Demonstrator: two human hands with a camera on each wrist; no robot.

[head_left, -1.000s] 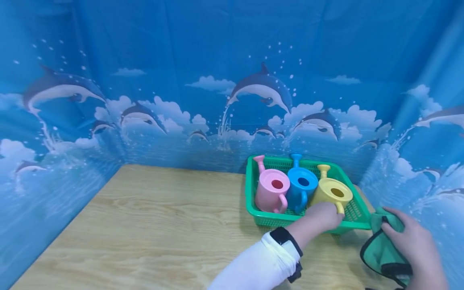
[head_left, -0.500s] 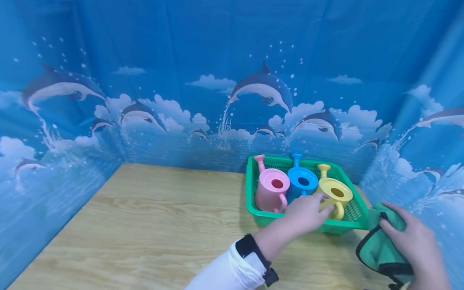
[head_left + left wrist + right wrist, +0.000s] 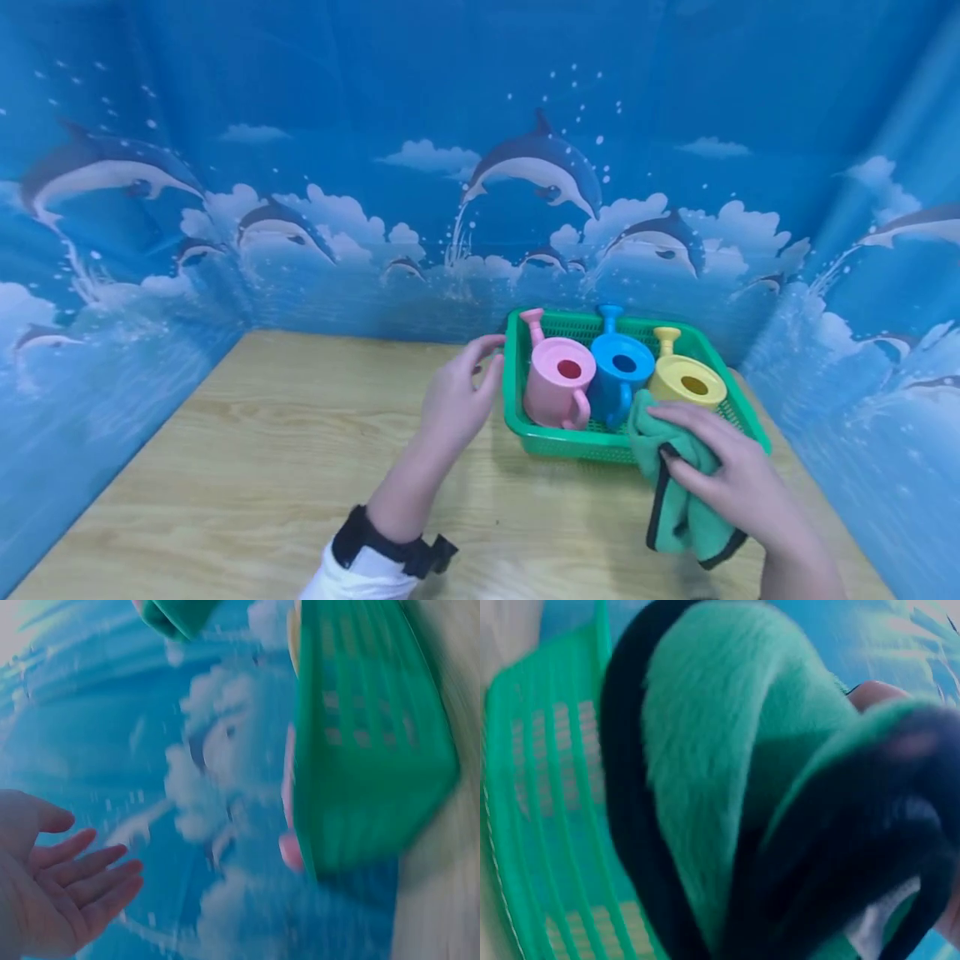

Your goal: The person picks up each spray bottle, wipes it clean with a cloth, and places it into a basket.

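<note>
At the left end of the green basket (image 3: 577, 446) is my left hand (image 3: 459, 400), fingers spread and slightly bent, holding nothing. The left wrist view shows this hand (image 3: 67, 885) with its palm bare, apart from the basket wall (image 3: 367, 810). My right hand (image 3: 738, 475) grips a bunched green cloth (image 3: 678, 492) with black edging, in front of the basket's right part. Inside the basket stand a pink watering can (image 3: 558, 383), a blue watering can (image 3: 621, 367) and a yellow watering can (image 3: 686, 379). The cloth (image 3: 705, 750) fills much of the right wrist view and hides part of the yellow can.
The basket stands on a wood-grain table (image 3: 300, 467), near its back right corner. A blue curtain (image 3: 360, 167) printed with dolphins surrounds the table at the back and both sides.
My left hand has left the yellow watering can's handle and moved left past the basket's left end. My right hand has carried the cloth leftward to the basket's front. The watering cans stay in place.
</note>
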